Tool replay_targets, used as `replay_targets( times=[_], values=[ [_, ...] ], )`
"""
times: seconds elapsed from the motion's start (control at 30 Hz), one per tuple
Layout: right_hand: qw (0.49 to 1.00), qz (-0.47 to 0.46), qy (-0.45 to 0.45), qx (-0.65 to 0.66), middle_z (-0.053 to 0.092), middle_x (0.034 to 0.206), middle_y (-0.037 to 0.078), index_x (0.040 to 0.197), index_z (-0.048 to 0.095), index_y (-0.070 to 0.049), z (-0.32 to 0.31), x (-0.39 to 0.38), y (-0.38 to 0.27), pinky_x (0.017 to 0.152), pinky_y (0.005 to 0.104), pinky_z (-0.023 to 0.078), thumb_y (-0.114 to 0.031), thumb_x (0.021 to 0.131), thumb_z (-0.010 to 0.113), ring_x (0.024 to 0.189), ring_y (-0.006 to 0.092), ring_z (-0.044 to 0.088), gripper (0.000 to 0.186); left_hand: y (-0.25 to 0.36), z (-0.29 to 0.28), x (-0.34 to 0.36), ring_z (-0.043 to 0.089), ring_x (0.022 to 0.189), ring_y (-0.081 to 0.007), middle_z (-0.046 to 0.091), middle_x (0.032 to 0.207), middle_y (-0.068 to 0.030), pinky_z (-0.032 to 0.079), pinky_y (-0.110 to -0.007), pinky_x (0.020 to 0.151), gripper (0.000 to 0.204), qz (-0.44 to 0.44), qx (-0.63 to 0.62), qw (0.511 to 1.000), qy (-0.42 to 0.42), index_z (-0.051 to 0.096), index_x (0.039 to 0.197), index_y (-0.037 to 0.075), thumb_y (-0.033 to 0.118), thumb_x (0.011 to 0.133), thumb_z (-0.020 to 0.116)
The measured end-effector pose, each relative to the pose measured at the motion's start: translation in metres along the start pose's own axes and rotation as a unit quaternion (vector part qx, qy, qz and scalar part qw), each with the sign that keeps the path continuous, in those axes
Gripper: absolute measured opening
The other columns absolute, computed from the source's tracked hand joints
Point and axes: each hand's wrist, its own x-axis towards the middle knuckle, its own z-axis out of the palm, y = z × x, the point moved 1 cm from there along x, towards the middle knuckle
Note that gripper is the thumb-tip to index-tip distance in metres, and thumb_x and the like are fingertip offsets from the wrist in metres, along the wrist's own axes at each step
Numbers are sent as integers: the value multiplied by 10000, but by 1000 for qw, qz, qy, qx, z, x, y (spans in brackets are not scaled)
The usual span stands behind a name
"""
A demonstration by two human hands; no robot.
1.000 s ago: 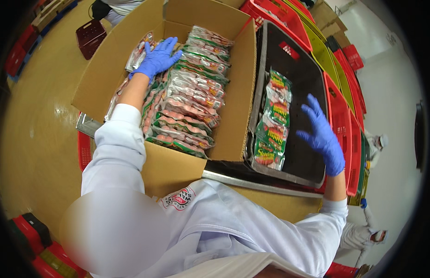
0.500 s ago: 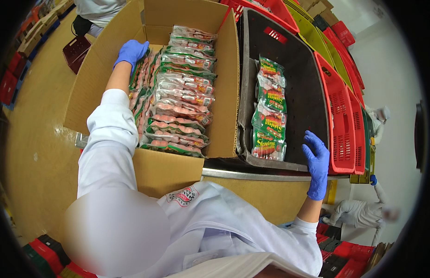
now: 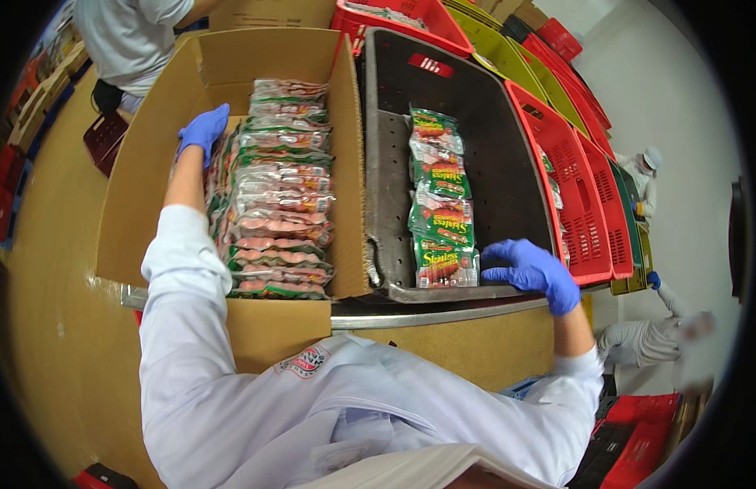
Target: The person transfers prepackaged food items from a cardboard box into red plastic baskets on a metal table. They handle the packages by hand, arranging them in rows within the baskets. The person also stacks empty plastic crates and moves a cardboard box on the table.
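My left hand (image 3: 203,133), in a blue glove, is inside the cardboard box (image 3: 349,187), at the far end of the left row of packs. Its visible fingers are stretched out; the undersides are hidden. Clear and green packs of pink sausages (image 3: 284,175) stand on edge, tightly lined up in the box. To the right, a black crate (image 3: 508,179) holds several more sausage packs (image 3: 441,216) lying in an overlapping column. Over that crate's near right corner, my right hand (image 3: 531,271), gloved too, reaches left with fingers apart, close to the nearest pack and holding nothing.
Red crates (image 3: 557,171) and yellow crates (image 3: 549,81) stand along the right of the black crate. A metal table edge (image 3: 443,315) runs in front of me. One person (image 3: 129,41) stands beyond the box; others (image 3: 639,334) work at the right.
The view has shifted, so box and crate appear farther left. My right hand has moved from the crate's right edge inward, toward the nearest pack. My left hand stays at the left row's far end.
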Motion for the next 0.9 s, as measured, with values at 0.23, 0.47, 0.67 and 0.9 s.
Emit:
replay_targets(
  times=[0.23, 0.47, 0.67, 0.9],
  values=[
    [985, -98, 11, -138, 596, 918, 206, 996, 594, -21, -94, 143, 34, 765, 385, 457, -311, 788, 580, 869, 341, 578, 357, 29, 22, -18, 313, 1250, -287, 415, 1302, -56, 78, -673, 948, 437, 120, 139, 977, -105, 427, 1247, 205, 391, 882, 274],
    [913, -24, 75, -400, 612, 950, 161, 1079, 561, -88, -135, 291, 101, 773, 362, 452, -293, 885, 408, 892, 285, 588, 321, 18, -2, -96, 96, 1328, -288, 179, 1435, -18, 71, -622, 989, 461, 93, 21, 990, 105, 391, 1288, 199, 369, 861, 433],
    [961, -28, 230, -154, 615, 918, 136, 1211, 384, -9, -74, 410, 242, 754, 338, 460, -181, 816, 460, 828, 268, 593, 437, -35, 1, -189, 173, 1314, -263, 257, 1404, -59, 134, -477, 1038, 408, 72, -67, 966, 238, 452, 1245, 137, 286, 866, 484],
    [808, 94, 127, 568, 614, 976, 107, 1062, 558, -65, -5, 456, 245, 791, 332, 413, -383, 872, 480, 825, 225, 554, 379, -51, 21, -222, 333, 1244, -229, 411, 1308, -77, 197, -415, 1029, 284, 54, -69, 950, 300, 562, 1112, 112, 246, 872, 494]
  ],
)
